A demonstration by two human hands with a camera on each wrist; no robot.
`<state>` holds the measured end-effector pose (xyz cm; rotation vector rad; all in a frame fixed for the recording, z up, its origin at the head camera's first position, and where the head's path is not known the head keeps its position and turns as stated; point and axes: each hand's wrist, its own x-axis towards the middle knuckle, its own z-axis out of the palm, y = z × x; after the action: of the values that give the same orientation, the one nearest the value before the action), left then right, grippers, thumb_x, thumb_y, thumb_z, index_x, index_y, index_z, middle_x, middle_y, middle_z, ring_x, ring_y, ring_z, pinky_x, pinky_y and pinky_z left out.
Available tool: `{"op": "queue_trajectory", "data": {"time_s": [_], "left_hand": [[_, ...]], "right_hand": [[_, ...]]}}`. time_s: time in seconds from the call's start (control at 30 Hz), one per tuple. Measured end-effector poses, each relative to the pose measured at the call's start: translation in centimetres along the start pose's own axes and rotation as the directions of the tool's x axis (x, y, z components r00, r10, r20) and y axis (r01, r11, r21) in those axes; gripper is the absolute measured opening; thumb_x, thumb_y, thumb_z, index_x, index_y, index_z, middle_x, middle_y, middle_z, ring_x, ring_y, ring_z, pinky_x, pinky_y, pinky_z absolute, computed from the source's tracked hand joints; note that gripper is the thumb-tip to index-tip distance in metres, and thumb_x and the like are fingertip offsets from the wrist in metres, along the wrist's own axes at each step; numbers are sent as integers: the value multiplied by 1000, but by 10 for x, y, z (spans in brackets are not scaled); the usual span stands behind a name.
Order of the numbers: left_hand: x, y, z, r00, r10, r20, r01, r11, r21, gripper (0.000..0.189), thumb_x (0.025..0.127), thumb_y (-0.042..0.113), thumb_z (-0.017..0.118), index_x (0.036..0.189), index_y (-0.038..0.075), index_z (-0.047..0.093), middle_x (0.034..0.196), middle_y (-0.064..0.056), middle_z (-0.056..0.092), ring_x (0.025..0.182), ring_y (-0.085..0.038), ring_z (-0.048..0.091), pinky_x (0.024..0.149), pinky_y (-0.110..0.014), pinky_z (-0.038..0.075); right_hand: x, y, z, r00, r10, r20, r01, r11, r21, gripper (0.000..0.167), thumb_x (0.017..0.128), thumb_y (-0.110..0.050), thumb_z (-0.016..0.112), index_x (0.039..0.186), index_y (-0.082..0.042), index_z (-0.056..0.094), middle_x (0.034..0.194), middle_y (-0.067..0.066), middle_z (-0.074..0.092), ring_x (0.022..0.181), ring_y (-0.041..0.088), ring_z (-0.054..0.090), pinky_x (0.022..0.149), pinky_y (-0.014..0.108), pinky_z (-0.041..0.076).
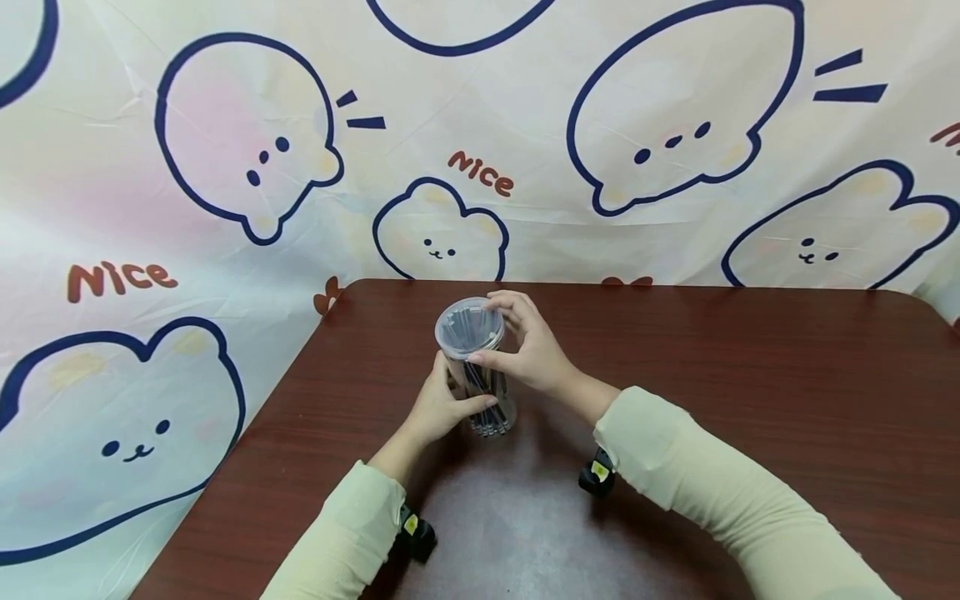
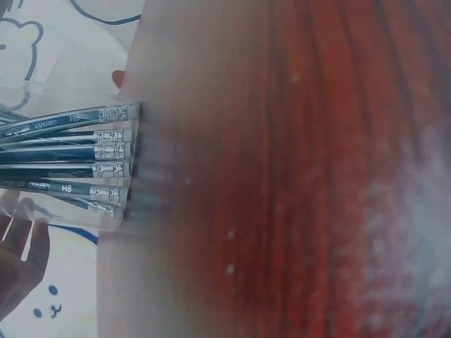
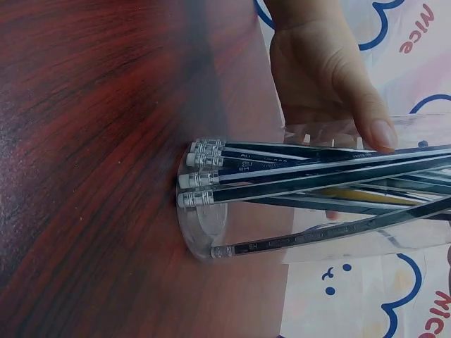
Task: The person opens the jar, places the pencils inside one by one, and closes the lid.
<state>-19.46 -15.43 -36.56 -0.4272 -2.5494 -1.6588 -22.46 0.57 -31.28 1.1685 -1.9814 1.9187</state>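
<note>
A clear plastic jar (image 1: 456, 371) stands over the brown table, tilted slightly in the head view. Whether its base touches the tabletop I cannot tell. Inside are several dark pencils (image 3: 282, 184), their white eraser ends gathered at the bottom. A translucent round lid (image 1: 468, 331) covers the top. My left hand (image 1: 438, 404) grips the jar's body, its thumb across the near side. At the rim, my right hand (image 1: 534, 343) holds the lid's edge between thumb and fingers. In the left wrist view, the pencils (image 2: 67, 151) show through the clear wall.
The brown wooden table (image 1: 712, 400) stretches to both sides and toward me. A pale cloth (image 1: 525, 242) printed with cartoon bears hangs behind it and along the left edge. A small black device (image 1: 596, 475) sits at each wrist, below the cuffs.
</note>
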Motion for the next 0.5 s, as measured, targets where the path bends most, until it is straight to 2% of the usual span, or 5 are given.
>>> {"op": "queue_trajectory", "data": {"time_s": [0.13,0.23,0.5], "left_hand": [[1,-1,0,1000,9,7,-9,1000,10,75,69,5,71,126,-1,22,115,-18,41,92,-26,47,74,-35,39],[2,-1,0,1000,13,12,-13,999,33,76,69,7,71,127,0,21,118,-18,41,98,-26,47,79,-38,39],[-2,5,-2,1000,-18,8,17,997,69,72,69,9,71,124,-1,25,117,-19,42,103,-29,44,84,-44,36]], "right_hand": [[-1,2,-2,1000,-7,-9,7,1000,-12,52,66,16,63,111,14,36,117,26,33,111,35,39,93,44,28],[-2,2,-5,1000,-9,-18,9,1000,-18,54,67,15,63,113,14,34,116,27,35,110,36,38,93,45,27],[-16,0,-20,995,85,-49,-89,990,-109,52,73,8,62,117,11,34,118,23,40,113,35,36,95,43,24]]}}
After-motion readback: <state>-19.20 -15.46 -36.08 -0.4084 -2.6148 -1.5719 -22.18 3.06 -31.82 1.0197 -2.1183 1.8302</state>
